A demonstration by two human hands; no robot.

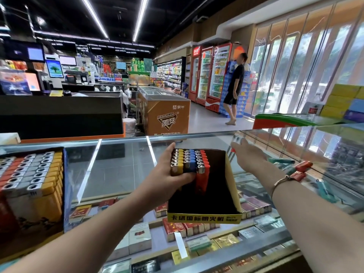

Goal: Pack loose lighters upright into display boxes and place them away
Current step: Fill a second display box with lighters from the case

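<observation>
A dark display box (216, 196) with a yellow printed front edge lies on the glass counter (118, 164). At its far end stand three rows of lighters (189, 160): yellow, blue and red. My left hand (167, 174) grips the yellow and blue rows from the left side, fingers curled under them. My right hand (248, 152) reaches out flat over the counter beyond the box, its fingers on a red lighter (233, 149) that is partly hidden. Loose lighters (295, 168), red and teal, lie on the glass to the right.
A full box of lighters (33, 184) stands at the left on the counter. Cigarette packs (177, 229) fill the case under the glass. Beyond the counter are an orange freezer (165, 113), drink fridges and a person in black (235, 87) standing in the aisle.
</observation>
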